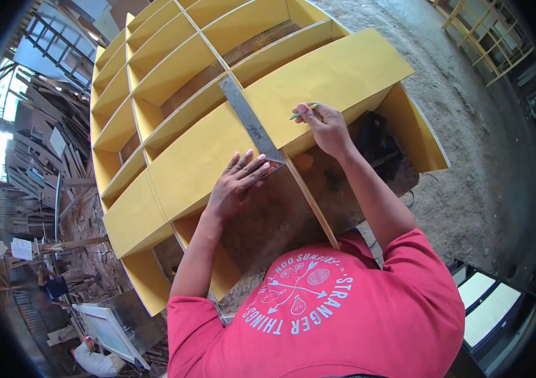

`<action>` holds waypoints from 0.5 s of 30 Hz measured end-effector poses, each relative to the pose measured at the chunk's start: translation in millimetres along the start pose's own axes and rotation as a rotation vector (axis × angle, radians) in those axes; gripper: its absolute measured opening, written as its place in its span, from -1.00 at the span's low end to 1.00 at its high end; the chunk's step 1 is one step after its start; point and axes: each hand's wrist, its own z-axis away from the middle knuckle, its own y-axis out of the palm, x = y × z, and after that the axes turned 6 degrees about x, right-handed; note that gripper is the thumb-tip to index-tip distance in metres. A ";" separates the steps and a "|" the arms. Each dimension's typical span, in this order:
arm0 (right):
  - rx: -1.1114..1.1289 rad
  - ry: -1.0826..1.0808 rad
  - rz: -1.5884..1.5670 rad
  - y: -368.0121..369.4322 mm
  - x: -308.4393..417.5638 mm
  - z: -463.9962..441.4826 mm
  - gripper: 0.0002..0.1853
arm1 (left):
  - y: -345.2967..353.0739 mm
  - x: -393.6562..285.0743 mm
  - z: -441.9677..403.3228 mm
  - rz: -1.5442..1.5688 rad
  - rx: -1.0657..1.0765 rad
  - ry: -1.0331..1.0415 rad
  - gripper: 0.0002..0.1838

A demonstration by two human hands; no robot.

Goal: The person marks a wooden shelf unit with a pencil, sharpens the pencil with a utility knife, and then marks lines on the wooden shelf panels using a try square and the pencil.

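Note:
A metal square (249, 120) lies across the curved yellow panel (192, 151), its long blade pointing away and its corner at the panel's near edge. My left hand (237, 184) rests at that corner with fingers spread, the fingertips on or beside the square. To the right, my right hand (324, 126) pinches a thin green pencil (295, 116) just above the yellow surface, near the panel's front edge. Under the panel, a thin upright divider (309, 198) runs toward my body.
The yellow grid frame (173, 60) with open compartments extends away. Dark material (378, 145) lies inside the right near compartment. Scrap wood (35, 170) is piled at the left. Two people, one in dark clothing (57, 286) and one in a light shirt (95, 360), are at the lower left.

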 end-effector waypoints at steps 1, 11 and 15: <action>0.009 0.002 -0.014 -0.6 2.4 1.3 -0.54 | 0.4 -0.3 0.2 -0.010 0.000 -0.003 -0.44; 0.057 0.028 -0.007 1.3 0.4 2.5 -0.52 | 9.1 -7.1 -4.1 -0.116 -0.024 -0.050 -0.43; 0.048 0.032 0.010 2.7 5.3 4.7 -0.53 | 6.9 -11.6 -4.1 -0.114 -0.018 -0.071 -0.44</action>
